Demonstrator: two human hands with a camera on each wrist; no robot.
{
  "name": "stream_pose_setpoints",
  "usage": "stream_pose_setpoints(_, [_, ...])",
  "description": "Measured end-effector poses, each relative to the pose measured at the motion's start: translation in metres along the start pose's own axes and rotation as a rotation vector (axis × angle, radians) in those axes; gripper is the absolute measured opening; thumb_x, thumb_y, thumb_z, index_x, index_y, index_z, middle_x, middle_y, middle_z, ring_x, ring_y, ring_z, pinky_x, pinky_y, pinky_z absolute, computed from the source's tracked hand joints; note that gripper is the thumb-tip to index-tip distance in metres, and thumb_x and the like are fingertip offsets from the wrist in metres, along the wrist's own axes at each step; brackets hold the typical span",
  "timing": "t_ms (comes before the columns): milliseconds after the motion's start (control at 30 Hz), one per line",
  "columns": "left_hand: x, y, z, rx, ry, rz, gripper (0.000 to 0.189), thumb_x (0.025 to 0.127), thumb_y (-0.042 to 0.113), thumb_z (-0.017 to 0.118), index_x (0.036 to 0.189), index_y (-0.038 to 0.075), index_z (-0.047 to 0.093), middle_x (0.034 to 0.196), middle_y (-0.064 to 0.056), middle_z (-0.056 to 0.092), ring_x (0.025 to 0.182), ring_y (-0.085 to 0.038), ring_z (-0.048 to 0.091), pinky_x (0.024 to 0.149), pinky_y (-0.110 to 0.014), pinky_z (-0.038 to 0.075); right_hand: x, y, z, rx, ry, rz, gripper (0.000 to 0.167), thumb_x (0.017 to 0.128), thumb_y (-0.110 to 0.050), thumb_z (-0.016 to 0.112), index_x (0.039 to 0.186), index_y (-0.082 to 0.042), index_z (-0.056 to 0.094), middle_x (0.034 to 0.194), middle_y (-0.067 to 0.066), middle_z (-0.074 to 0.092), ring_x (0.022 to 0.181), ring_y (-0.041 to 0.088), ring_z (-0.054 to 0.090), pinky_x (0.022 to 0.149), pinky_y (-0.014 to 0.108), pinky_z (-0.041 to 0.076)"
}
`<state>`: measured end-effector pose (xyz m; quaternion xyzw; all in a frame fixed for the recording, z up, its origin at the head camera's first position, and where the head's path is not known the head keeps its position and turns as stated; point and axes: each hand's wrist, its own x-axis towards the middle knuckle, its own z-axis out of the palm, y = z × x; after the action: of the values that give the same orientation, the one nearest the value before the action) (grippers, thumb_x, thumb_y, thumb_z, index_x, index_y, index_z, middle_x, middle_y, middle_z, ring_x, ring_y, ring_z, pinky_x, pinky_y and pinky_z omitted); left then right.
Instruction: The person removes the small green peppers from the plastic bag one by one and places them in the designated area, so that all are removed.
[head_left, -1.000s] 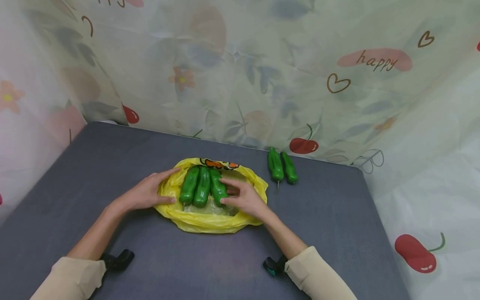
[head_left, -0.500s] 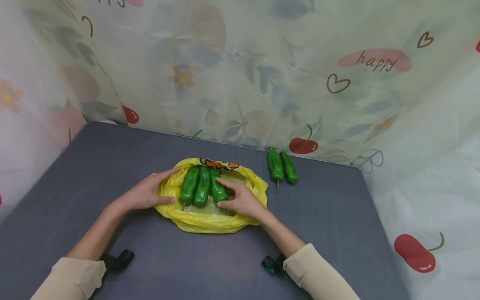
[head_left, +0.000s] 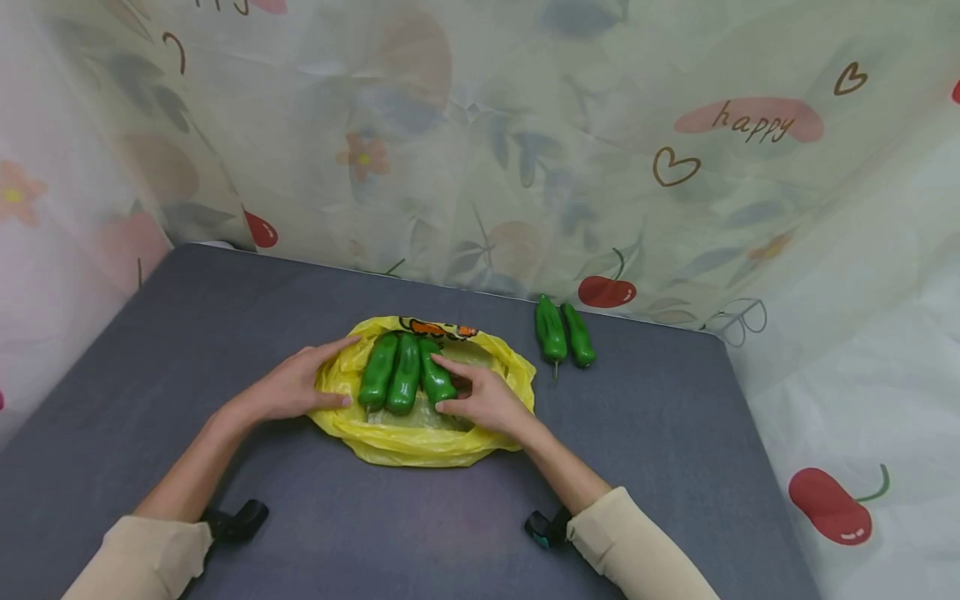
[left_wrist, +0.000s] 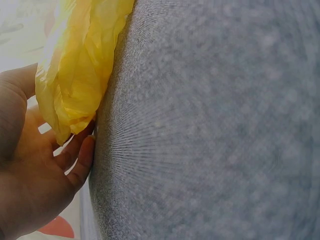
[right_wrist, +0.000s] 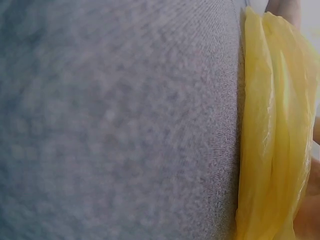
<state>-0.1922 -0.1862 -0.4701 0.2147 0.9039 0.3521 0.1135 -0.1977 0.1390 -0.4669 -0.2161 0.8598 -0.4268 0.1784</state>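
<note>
A yellow plastic bag [head_left: 408, 454] lies on the table with its mouth spread wide. Three glossy green peppers sit side by side in it: a left pepper [head_left: 378, 371], a middle pepper [head_left: 406, 375] and a right pepper [head_left: 432, 375]. My left hand [head_left: 296, 383] holds the bag's left end, thumb over the near rim and index finger along the far rim. With thumb and fingers my right hand [head_left: 487, 400] grips the right pepper inside the bag; its other fingers are partly hidden. In the right wrist view the bag's side [right_wrist: 270, 130] covers most of that hand.
Two more green peppers, one with a stem [head_left: 551, 333] and a slimmer one [head_left: 579, 336], lie near the table's back edge at right. A patterned curtain [head_left: 480, 167] hangs behind the grey table [head_left: 420, 533].
My right hand has shifted slightly left and closed its thumb and fingers around the right pepper. My left hand and the bag have stayed in place.
</note>
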Motion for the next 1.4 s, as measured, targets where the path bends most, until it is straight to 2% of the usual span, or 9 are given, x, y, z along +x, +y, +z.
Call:
stream_pose_setpoints(300, [-0.001,0.002,-0.001,0.004,0.004,-0.001,0.087,0.085,0.033,0.08,0.155,0.007,0.034,0.144,-0.023,0.048,0.121,-0.039,0.046,0.096,-0.057,0.039,-0.005,0.0,-0.005,0.062,0.008,0.013,0.072,0.089,-0.018,0.077,0.152,-0.028,0.043,0.147,0.006,0.051,0.12,0.023,0.061,0.089,0.032,0.053])
stream_pose_setpoints(567, [-0.001,0.003,-0.001,0.003,0.002,-0.006,0.088,0.085,0.034,0.079,0.155,0.007,0.034,0.144,-0.023,0.048,0.122,-0.04,0.045,0.095,-0.057,0.039,-0.01,-0.001,-0.01,0.088,0.019,-0.011,0.072,0.088,-0.016,0.077,0.151,-0.029,0.045,0.145,0.005,0.053,0.113,0.023,0.064,0.085,0.032,0.055])
stream_pose_setpoints(833, [-0.001,0.005,-0.001,0.006,0.005,-0.009,0.087,0.085,0.032,0.079,0.155,0.007,0.033,0.145,-0.023,0.047,0.121,-0.039,0.046,0.096,-0.056,0.039,-0.016,-0.006,-0.012,0.177,0.016,-0.018,0.073,0.087,-0.012,0.077,0.151,-0.028,0.045,0.146,0.007,0.052,0.112,0.026,0.064,0.079,0.031,0.056])
stream_pose_setpoints(1167, [-0.001,0.006,-0.002,0.0,0.0,-0.01,0.087,0.085,0.032,0.079,0.155,0.007,0.033,0.145,-0.024,0.047,0.123,-0.041,0.045,0.097,-0.059,0.038,-0.02,-0.009,-0.016,0.267,0.044,-0.046,0.072,0.089,-0.012,0.076,0.15,-0.032,0.044,0.148,0.001,0.049,0.114,0.022,0.063,0.083,0.033,0.055])
stream_pose_setpoints(1400, [-0.001,0.005,-0.002,0.003,-0.001,-0.011,0.088,0.085,0.033,0.079,0.155,0.007,0.033,0.145,-0.024,0.047,0.123,-0.041,0.045,0.097,-0.058,0.038,-0.02,-0.01,-0.017,0.347,0.07,-0.081,0.074,0.089,-0.006,0.074,0.153,-0.026,0.041,0.143,0.008,0.052,0.113,0.025,0.063,0.083,0.033,0.055])
